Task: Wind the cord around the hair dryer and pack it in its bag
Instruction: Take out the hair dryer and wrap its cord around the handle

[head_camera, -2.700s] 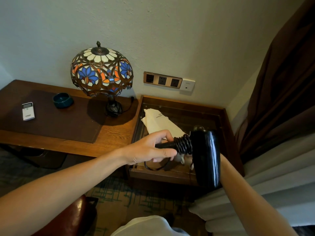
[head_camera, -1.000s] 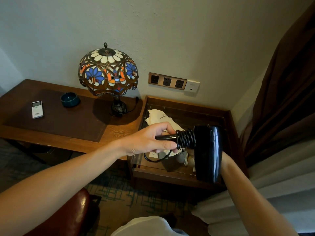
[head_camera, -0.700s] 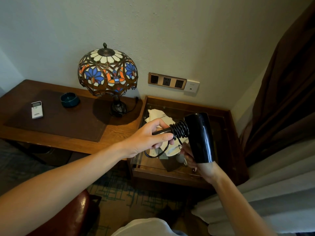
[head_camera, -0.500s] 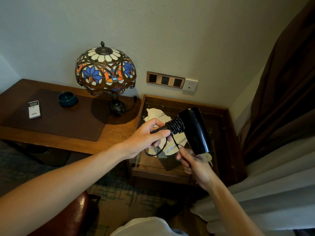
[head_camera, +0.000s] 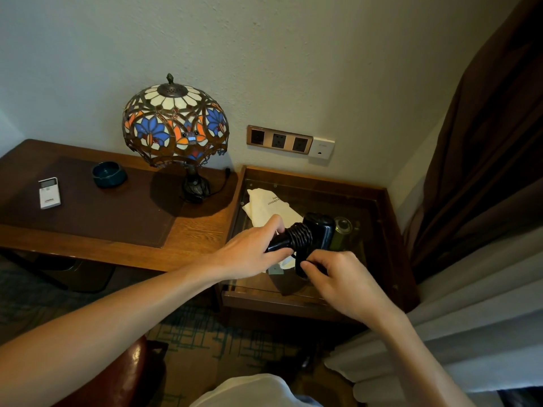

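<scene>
The black hair dryer (head_camera: 318, 233) hangs in the air above the glass-topped side table (head_camera: 379, 230). Its black cord (head_camera: 300, 237) is coiled in tight turns around the handle, next to the body. My left hand (head_camera: 249, 254) grips the free end of the handle. My right hand (head_camera: 343, 277) is closed around the lower part of the dryer body, pinching the cord's end there; the plug is hidden. The white cloth bag (head_camera: 266, 207) lies flat on the glass behind the dryer, partly covered by my left hand.
A stained-glass lamp (head_camera: 175, 127) stands on the wooden desk (head_camera: 188, 239) to the left, with a dark bowl (head_camera: 109, 174) and a white remote (head_camera: 49, 193). Wall sockets (head_camera: 278, 140) sit above the side table. Brown curtains (head_camera: 484, 142) hang at the right. A small metal can (head_camera: 340, 230) shows under the glass.
The dryer has tipped down and moved lower over the glass. My right hand came out from behind the body to its near side and closed on it. The loose cord loop is gone.
</scene>
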